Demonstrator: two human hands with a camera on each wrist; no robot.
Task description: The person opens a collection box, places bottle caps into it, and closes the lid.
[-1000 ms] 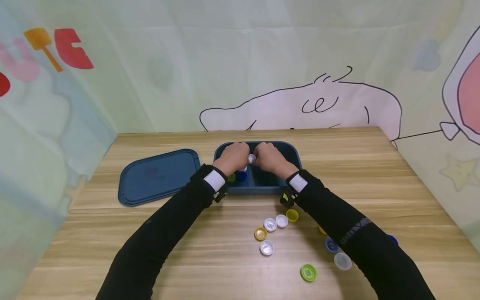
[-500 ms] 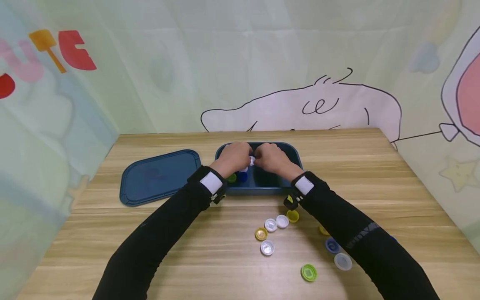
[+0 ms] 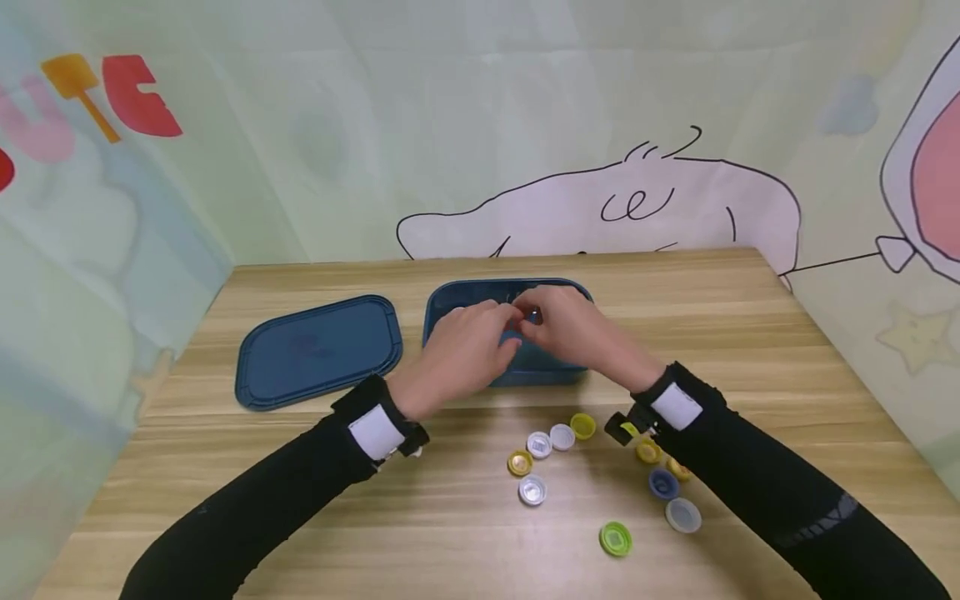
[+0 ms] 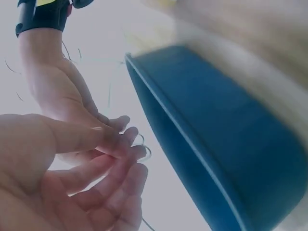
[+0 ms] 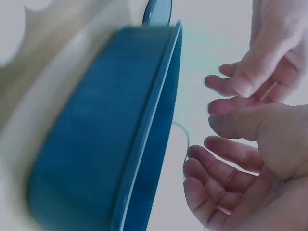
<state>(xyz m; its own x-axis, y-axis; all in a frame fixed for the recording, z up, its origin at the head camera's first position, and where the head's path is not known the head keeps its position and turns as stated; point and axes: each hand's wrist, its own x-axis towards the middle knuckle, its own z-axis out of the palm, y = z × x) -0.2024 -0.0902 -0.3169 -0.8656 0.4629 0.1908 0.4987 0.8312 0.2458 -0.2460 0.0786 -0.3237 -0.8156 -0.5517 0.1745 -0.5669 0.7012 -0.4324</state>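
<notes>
Both hands are raised over a dark blue box [image 3: 551,375] at the back of the table. My left hand [image 3: 457,354] comes in from the near left, its fingers loosely bent. From the right, my right hand [image 3: 570,327] reaches across the box, and the two hands' fingertips meet or overlap above it. In the right wrist view, the right hand [image 5: 240,178] has relaxed, slightly curled fingers with nothing between them. The left wrist view shows the left hand [image 4: 72,173] similarly relaxed beside the box's wall [image 4: 226,125]. The hands hide much of the box's inside.
A dark blue lid [image 3: 318,352] lies flat left of the box. Several bottle caps are scattered in front: white [image 3: 532,490], gold [image 3: 520,463], yellow [image 3: 582,426], green [image 3: 616,539], blue [image 3: 663,483] and a translucent one [image 3: 683,516]. A printed cloth backdrop [image 3: 337,150] stands behind the table.
Both hands have lifted from inside the box and come nearer, their fingers loosening. The white cap that was between the fingertips is out of sight. The right forearm has shifted right, uncovering a yellow cap.
</notes>
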